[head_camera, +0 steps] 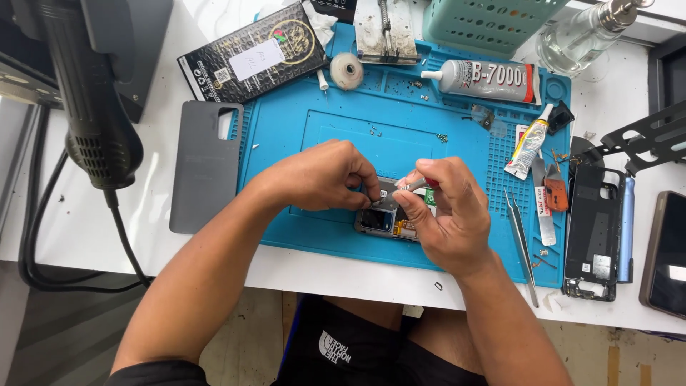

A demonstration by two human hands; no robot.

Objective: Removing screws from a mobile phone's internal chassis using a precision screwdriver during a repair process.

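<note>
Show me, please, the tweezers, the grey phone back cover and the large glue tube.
tweezers (522,239): head view, mid-shaft.
grey phone back cover (205,168): head view, flat middle.
large glue tube (489,80): head view, body.

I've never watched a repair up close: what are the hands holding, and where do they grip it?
The right hand pinches a thin tool by its upper shaft. The left hand presses fingertips on the opened phone; whether it grips anything cannot be told.
</note>
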